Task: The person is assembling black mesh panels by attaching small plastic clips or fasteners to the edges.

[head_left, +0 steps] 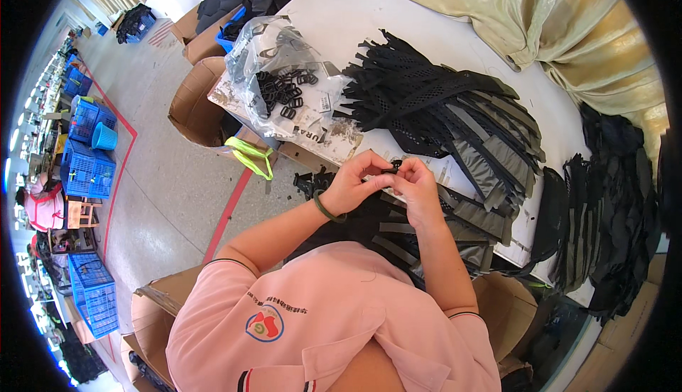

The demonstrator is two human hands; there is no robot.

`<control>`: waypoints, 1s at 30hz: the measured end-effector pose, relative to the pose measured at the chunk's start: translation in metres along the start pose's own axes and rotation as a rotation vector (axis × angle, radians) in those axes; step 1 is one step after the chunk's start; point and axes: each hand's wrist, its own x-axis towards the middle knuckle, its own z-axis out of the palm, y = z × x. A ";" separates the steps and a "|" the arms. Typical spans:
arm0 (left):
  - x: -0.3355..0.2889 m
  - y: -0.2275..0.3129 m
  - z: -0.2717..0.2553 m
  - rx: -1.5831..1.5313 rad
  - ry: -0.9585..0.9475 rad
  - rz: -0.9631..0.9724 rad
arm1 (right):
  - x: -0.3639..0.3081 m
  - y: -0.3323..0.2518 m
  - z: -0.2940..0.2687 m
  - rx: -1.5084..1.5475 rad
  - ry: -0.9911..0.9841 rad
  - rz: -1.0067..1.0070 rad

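Observation:
My left hand (353,181) and my right hand (419,187) meet over the front edge of the white table (369,5). Between their pinched fingertips is a small black piece (392,167), which looks like a buckle with a strap end; the fingers cover most of it. Beyond my left hand, loose black buckles (280,92) lie in and around a clear plastic bag (264,40). A fanned pile of black mesh and grey straps (455,111) spreads on the table past my right hand. More black and grey straps (398,229) hang below my hands.
An open cardboard box (195,101) stands against the table's left side, with a bright yellow-green strap (250,156) beside it. Bundles of black straps (611,200) hang at the right edge. Blue crates (89,168) line the floor at far left. Curtains (497,8) border the table's far side.

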 end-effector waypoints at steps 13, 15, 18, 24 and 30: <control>0.000 0.013 -0.003 0.456 -0.213 0.245 | 0.001 -0.013 -0.015 -0.316 -0.084 -0.036; -0.002 0.008 -0.004 0.458 -0.243 0.229 | 0.002 -0.015 -0.011 -0.312 -0.097 -0.033; -0.010 0.006 -0.006 0.244 -0.309 0.063 | 0.009 -0.019 -0.013 -0.315 -0.131 0.011; -0.040 0.028 -0.055 0.011 -0.165 -0.486 | 0.057 -0.054 -0.035 -1.135 0.188 -0.772; -0.033 0.041 -0.076 0.789 0.079 -0.084 | 0.120 -0.073 -0.057 -1.619 0.260 -0.928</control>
